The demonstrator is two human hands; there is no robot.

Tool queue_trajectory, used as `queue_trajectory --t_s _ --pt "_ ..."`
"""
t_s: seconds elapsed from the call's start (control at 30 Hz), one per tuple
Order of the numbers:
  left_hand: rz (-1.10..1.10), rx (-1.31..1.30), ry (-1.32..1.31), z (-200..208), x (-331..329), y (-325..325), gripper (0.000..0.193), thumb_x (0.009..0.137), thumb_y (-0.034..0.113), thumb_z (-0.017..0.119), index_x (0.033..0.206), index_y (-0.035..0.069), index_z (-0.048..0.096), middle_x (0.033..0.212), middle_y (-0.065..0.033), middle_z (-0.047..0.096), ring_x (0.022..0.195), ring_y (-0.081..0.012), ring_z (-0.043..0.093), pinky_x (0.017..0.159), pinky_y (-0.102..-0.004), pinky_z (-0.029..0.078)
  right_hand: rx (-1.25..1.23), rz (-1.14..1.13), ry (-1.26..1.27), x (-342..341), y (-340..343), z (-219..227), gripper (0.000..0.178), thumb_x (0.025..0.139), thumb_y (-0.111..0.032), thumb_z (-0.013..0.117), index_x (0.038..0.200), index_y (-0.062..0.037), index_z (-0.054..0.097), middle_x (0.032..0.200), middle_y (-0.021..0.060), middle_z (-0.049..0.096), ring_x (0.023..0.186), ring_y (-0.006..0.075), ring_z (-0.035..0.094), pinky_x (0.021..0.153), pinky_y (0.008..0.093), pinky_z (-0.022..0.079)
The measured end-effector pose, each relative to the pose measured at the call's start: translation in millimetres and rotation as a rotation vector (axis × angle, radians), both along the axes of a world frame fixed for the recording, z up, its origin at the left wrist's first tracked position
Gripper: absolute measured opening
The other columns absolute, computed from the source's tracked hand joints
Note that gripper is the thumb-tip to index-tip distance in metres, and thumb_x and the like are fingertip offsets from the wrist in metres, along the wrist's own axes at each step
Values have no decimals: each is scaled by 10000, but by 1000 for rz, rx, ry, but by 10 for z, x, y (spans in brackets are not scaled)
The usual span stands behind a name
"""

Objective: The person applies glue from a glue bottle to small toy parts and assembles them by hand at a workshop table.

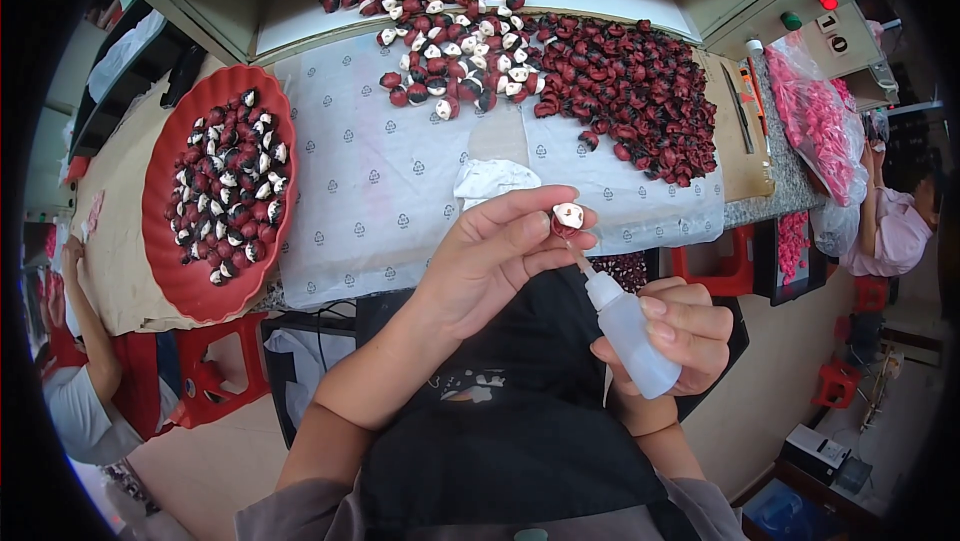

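Observation:
Between the thumb and fingers of my left hand [475, 266] is a small figure head [568, 215], with a white face turned up and dark red at its edge. My right hand [688, 326] grips a translucent white squeeze bottle [632, 336], tilted up to the left. Its thin nozzle reaches the underside of the head; whether it touches cannot be made out. Both hands are over the front edge of the table. Just beyond them lies a crumpled white cloth [493, 179] on the printed white sheet [350, 176].
A red scalloped tray [160, 231] of similar heads stands at left. At the back are a pile of white-and-red heads [460, 61] and a heap of dark red pieces [635, 91]. Pink pieces in a plastic bag [815, 126] lie at right. Other people sit on both sides.

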State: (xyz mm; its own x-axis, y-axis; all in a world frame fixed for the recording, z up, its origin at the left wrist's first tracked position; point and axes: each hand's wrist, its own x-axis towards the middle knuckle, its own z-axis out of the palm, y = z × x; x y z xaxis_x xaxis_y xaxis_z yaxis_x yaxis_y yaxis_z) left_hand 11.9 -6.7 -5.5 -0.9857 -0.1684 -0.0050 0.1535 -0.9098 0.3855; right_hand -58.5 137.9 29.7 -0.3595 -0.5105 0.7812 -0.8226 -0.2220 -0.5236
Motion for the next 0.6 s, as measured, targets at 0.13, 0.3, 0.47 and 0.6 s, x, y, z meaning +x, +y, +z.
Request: queue_trajectory --t_s 0.13,0.3,0.47,0.6 --pt "2 0 -3 6 5 -7 280 836 102 461 1100 8 479 1017 -163 543 928 -225 549 788 -279 461 -7 -4 -1 2 0 1 420 617 -139 730 889 -65 417 833 69 447 582 153 447 459 231 393" --pt "6 1 -10 8 2 -5 279 838 103 458 1099 6 479 1018 -164 542 927 -223 549 790 -281 460 6 -14 -2 2 12 6 413 621 -136 727 883 -63 417 828 69 444 581 153 446 466 233 389" --pt "9 6 -13 2 5 -10 279 835 105 465 1094 5 483 1017 -166 542 924 -222 551 793 -284 459 12 -25 -6 -7 14 5 409 620 -131 727 882 -67 419 826 70 443 584 153 445 482 242 394" --pt "15 9 -23 -20 0 -13 280 831 108 476 1090 3 486 1016 -169 541 921 -221 552 799 -288 457 28 -51 -15 0 -7 -6 405 621 -123 725 888 -78 424 816 72 444 599 157 453 500 248 404"
